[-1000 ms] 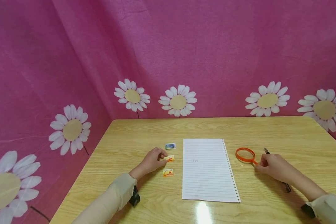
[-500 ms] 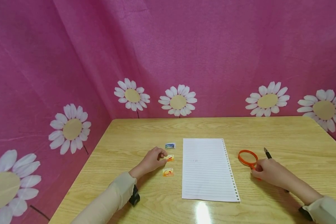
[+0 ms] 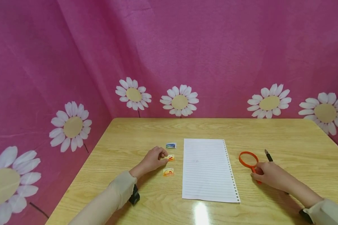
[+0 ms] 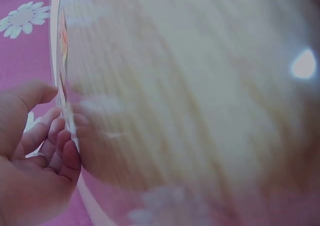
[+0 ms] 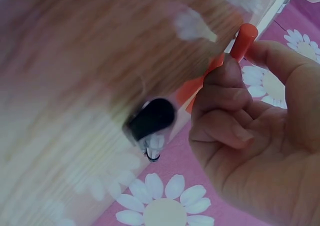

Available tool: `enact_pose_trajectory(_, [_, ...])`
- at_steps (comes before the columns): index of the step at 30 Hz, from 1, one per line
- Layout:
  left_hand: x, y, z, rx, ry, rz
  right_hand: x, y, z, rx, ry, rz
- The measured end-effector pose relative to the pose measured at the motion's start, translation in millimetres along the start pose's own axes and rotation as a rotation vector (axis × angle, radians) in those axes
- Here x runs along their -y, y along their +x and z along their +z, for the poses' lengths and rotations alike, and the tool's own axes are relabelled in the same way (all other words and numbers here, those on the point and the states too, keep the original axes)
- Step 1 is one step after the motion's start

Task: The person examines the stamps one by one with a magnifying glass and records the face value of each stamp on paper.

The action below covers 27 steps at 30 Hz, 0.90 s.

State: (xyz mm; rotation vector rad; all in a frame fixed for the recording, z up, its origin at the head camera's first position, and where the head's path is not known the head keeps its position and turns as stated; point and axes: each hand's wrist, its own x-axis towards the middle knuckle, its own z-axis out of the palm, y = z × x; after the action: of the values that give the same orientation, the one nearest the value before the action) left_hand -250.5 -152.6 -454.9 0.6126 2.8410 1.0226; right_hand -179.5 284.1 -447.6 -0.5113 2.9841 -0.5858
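In the head view three small stamp-like pictures lie in a column: a blue-green one [image 3: 171, 145], a yellow-red one [image 3: 171, 157] and an orange-yellow one [image 3: 168, 172]. At the left edge of the middle one rests my left hand [image 3: 153, 160], thumb and fingertips apart in the left wrist view. My right hand [image 3: 273, 175] pinches the handle of an orange magnifying glass [image 3: 253, 169] between thumb and fingers. Its round lens lies low over the table; whether it touches cannot be told. Beneath the right hand lies a black fountain pen [image 3: 268, 155], its middle hidden.
A lined, hole-punched sheet [image 3: 208, 175] with faint small writing lies between the hands on the wooden table [image 3: 146, 131]. Behind and to the left hangs a pink curtain [image 3: 214, 56] printed with daisies.
The right hand has shifted slightly left and nearer, its grip now further along the magnifying glass handle, which has turned to point more toward the person. The left hand stays at the middle stamp-like picture.
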Motion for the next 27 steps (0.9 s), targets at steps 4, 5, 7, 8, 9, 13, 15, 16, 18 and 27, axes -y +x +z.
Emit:
enact_pose_trajectory(4, [-4.3, 0.1, -0.5, -0.021, -0.029, -0.003, -4, -3, -1, -0.068, 0.003, -0.002])
enact_pose_trajectory(5, [-5.6, -0.4, -0.6, -0.024, -0.034, -0.002, -5, -4, -2, -0.086, 0.007, -0.005])
enact_pose_trajectory(7, [-8.1, -1.9, -0.3, -0.024, -0.042, 0.005, -7, -5, -4, -0.116, 0.016, -0.010])
enact_pose_trajectory(8, [-9.4, -3.0, -0.1, -0.024, -0.042, 0.014, -8, -5, -5, -0.130, 0.019, -0.015])
enact_pose_trajectory(9, [-10.7, -4.4, 0.4, -0.022, -0.043, 0.024, -9, -5, -6, -0.133, 0.024, -0.017])
enact_pose_trajectory(13, [-15.9, -11.4, 3.7, -0.005, -0.059, 0.070, -16, -5, -12, -0.169, 0.030, -0.031])
enact_pose_trajectory(15, [-17.8, -15.4, 6.1, 0.004, -0.070, 0.090, -19, -5, -14, -0.176, 0.034, -0.026])
enact_pose_trajectory(16, [-19.0, -17.4, 7.3, 0.009, -0.074, 0.100, -21, -5, -15, -0.182, 0.035, -0.023])
enact_pose_trajectory(18, [-21.3, -21.3, 9.7, 0.020, -0.081, 0.115, -25, -5, -16, -0.186, 0.035, -0.014])
enact_pose_trajectory(27, [-34.4, -39.4, 20.1, 0.054, -0.112, 0.203, -37, -1, -23, -0.192, 0.034, 0.010])
